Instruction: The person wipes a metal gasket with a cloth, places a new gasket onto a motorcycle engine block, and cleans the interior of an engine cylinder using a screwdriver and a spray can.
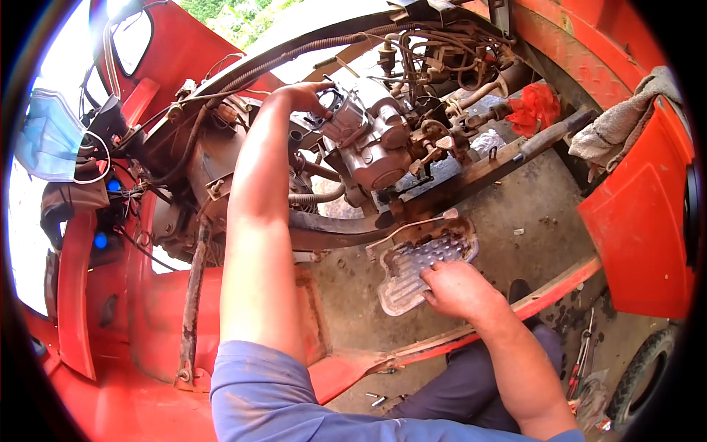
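Note:
A grey metal engine sits in the frame of a red vehicle. My left hand reaches up to its cylinder, fingers bent round the upper end; the palm side is hidden. Lower down, my right hand is closed with its fingers curled, resting at the edge of a ribbed metal foot pedal plate. Whatever lies under those fingers, if anything, cannot be seen. A thin rod-like lever crosses just above the plate.
A dark frame tube runs below the engine. Cables and hoses crowd the back. A red plastic bag and a grey cloth lie at right. A blue face mask hangs left. A tire and tools are at lower right.

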A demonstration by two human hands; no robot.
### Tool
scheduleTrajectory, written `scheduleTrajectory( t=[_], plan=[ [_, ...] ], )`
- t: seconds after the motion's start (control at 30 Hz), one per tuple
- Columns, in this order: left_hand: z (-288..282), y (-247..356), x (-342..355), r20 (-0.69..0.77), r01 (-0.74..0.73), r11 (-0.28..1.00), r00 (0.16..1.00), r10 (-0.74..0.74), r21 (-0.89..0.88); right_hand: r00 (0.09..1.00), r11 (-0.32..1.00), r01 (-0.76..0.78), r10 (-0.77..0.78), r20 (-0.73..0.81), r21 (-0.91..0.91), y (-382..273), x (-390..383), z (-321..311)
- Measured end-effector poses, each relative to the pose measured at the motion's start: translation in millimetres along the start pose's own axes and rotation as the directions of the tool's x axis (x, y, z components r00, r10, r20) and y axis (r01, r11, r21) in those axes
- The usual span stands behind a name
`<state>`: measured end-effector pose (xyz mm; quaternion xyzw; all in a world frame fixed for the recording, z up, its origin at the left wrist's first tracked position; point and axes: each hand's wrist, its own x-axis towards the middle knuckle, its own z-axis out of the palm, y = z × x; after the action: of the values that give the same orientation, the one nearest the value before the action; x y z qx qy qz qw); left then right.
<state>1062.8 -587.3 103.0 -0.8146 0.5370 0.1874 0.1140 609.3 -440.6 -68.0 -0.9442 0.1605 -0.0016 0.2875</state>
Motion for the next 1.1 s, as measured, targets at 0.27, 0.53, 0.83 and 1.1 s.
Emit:
scheduleTrajectory(
  t=[0.27, 0.53, 0.83, 1.1],
  plan=[
    [8.4, -20.9, -6.1, -0.008, -0.081, 0.988, 0.997, 0.081, -0.133, 0.999, 1.000, 0.019, -0.019, 0.043, 0.013, -6.3, 1.5, 14.7],
    [10.6, -31.2, -3.1, 0.008, -0.096, 0.991, 0.995, 0.097, -0.097, 0.999, 0.999, 0.016, -0.017, 0.043, 0.029, -5.4, 3.1, 14.7],
    [11.7, -21.1, -8.1, 0.045, -0.064, 0.983, 0.996, 0.072, -0.171, 0.991, 1.000, -0.015, 0.018, 0.133, -0.022, -7.5, 4.5, 11.4],
    [16.0, -32.0, -7.3, 0.007, -0.086, 0.987, 0.996, 0.088, -0.139, 0.990, 1.000, -0.015, 0.018, 0.142, -0.019, -8.0, 6.2, 13.5]
  ],
)
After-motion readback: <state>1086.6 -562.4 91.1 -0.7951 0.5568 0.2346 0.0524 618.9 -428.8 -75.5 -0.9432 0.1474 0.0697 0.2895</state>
